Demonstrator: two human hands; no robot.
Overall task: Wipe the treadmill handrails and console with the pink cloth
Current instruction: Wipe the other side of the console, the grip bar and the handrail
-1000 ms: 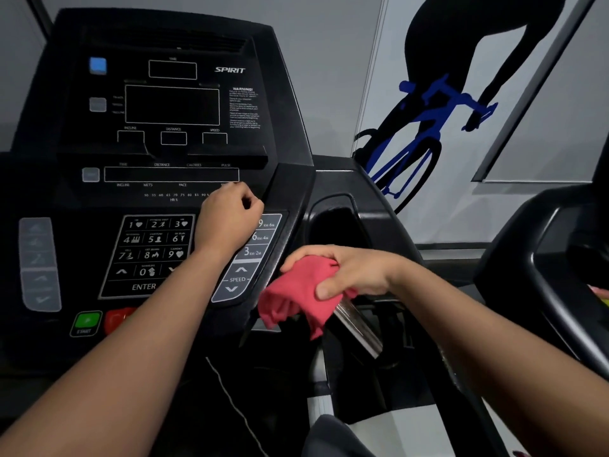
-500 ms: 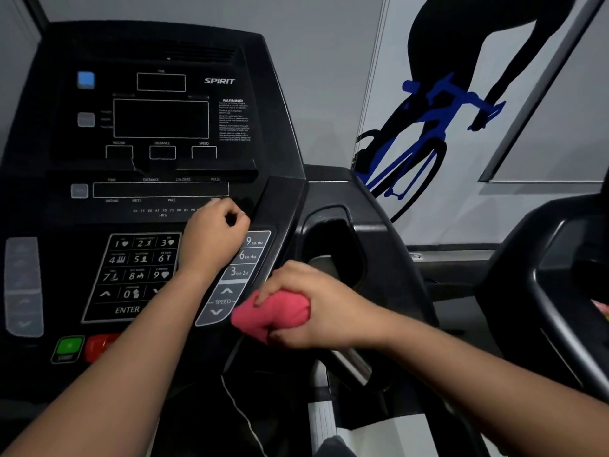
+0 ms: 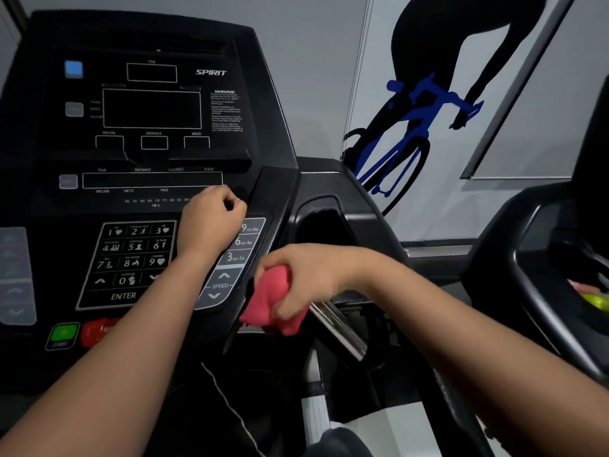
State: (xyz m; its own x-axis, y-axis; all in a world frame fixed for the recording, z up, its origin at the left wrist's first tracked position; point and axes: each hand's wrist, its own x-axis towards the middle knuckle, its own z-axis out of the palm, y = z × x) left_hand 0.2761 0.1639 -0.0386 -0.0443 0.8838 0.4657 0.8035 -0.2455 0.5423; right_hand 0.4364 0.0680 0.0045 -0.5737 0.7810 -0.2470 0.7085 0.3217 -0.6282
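Observation:
The black treadmill console [image 3: 151, 110] fills the left of the head view, with a keypad and speed buttons low down. My left hand [image 3: 211, 219] rests on the console as a loose fist just above the speed buttons, holding nothing I can see. My right hand [image 3: 303, 278] grips the bunched pink cloth [image 3: 268, 308] against the console's lower right edge, at the top end of the shiny metal handrail [image 3: 339, 331]. The cloth covers the rail's upper end.
A dark cup-holder recess [image 3: 326, 225] sits right of the console. A second black machine [image 3: 540, 268] stands at the far right with pink and yellow items on it. A cyclist graphic [image 3: 412, 120] covers the wall behind. A thin white cord [image 3: 227, 400] hangs below the console.
My right hand has shifted the pink cloth left and down from the handrail to the console's lower right edge. My left hand has stayed on the console.

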